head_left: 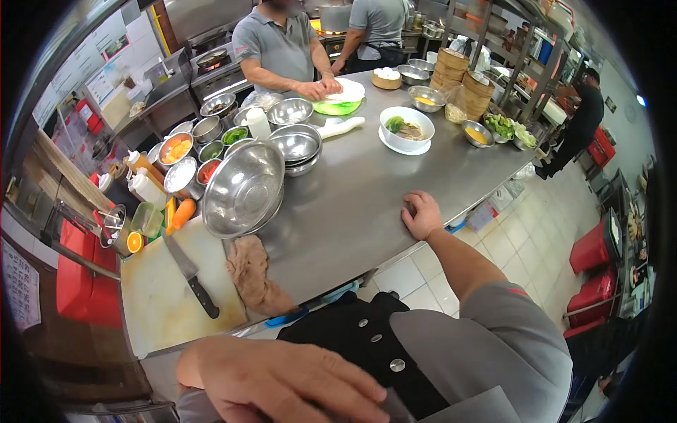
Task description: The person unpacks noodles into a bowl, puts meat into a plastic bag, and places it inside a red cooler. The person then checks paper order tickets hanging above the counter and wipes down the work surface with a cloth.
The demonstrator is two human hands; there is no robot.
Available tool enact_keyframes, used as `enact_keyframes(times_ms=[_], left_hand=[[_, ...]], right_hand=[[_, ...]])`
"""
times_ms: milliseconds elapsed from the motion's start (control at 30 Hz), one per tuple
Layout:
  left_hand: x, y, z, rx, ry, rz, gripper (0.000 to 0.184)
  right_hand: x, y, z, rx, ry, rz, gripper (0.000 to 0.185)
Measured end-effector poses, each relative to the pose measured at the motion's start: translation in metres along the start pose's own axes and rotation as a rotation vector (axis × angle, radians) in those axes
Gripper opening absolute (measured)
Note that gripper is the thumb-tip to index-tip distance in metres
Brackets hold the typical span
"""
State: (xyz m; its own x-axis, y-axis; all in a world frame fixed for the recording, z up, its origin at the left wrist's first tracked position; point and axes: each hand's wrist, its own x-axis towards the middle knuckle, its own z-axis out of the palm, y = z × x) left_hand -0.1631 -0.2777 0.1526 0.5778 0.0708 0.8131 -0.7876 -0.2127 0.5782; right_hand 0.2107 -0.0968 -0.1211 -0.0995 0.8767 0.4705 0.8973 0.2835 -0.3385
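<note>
My left hand is close to the camera at the bottom, in front of my dark apron. Its fingers are stretched out and hold nothing visible; some tips are cut off by the frame. On the steel table, near its right edge, rests my right hand, loosely bent, thumb apart from the fingers, with nothing in it. Beyond it stands a white bowl with greens and sliced meat on a white saucer. A knife lies on the cutting board, beside a crumpled brown cloth.
Steel bowls stack at left near squeeze bottles, a carrot and a cut orange. Across the table a co-worker's hands touch white dough on a green sheet. Bamboo steamers and lettuce stand far right.
</note>
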Motion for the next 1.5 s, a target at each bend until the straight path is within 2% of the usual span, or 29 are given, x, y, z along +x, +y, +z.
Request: enact_keyframes(times_ms=[167,400,467,533,733,833,867,933,1133,1233,1400,1500], left_hand=[[-0.001,-0.002,0.003,0.009,0.024,-0.054,0.045],[0.002,0.002,-0.002,-0.008,-0.023,-0.026,0.041],[0.002,0.005,-0.003,-0.012,-0.037,-0.114,0.041],[0.007,0.016,-0.008,-0.024,-0.062,-0.288,0.042],[0.012,0.025,-0.005,-0.004,-0.052,-0.174,0.041],[-0.021,0.036,-0.014,0.063,-0.033,-0.300,0.043],[-0.032,0.040,-0.015,0.173,0.026,-0.332,0.046],[-0.054,0.054,-0.004,0.390,0.310,-0.433,0.046],[-0.149,0.080,-0.006,1.512,1.175,-0.882,0.037],[-0.208,0.091,-0.013,1.756,1.462,-0.946,0.039],[-0.289,0.098,-0.002,2.169,1.356,-0.993,0.046],[-0.312,0.092,0.008,2.302,1.291,-1.083,0.049]], right_hand=[[0.002,0.001,0.002,-0.014,-0.018,0.006,0.036],[0.001,-0.003,-0.002,-0.050,-0.005,0.019,0.035],[0.002,-0.002,-0.002,-0.015,0.001,-0.002,0.035],[0.003,-0.003,-0.002,0.000,0.004,-0.012,0.035],[0.001,-0.001,-0.001,-0.027,-0.007,0.009,0.034],[0.001,-0.001,-0.001,-0.021,-0.007,0.005,0.034],[0.001,-0.001,-0.002,-0.026,-0.005,0.003,0.034],[0.000,0.000,-0.001,-0.031,0.002,0.004,0.034],[0.002,-0.002,-0.002,-0.013,-0.013,0.013,0.034],[0.002,-0.003,-0.004,-0.023,-0.007,0.010,0.034],[0.002,-0.002,-0.001,-0.017,0.017,-0.019,0.035],[0.002,-0.001,-0.001,-0.019,0.014,-0.027,0.035]])
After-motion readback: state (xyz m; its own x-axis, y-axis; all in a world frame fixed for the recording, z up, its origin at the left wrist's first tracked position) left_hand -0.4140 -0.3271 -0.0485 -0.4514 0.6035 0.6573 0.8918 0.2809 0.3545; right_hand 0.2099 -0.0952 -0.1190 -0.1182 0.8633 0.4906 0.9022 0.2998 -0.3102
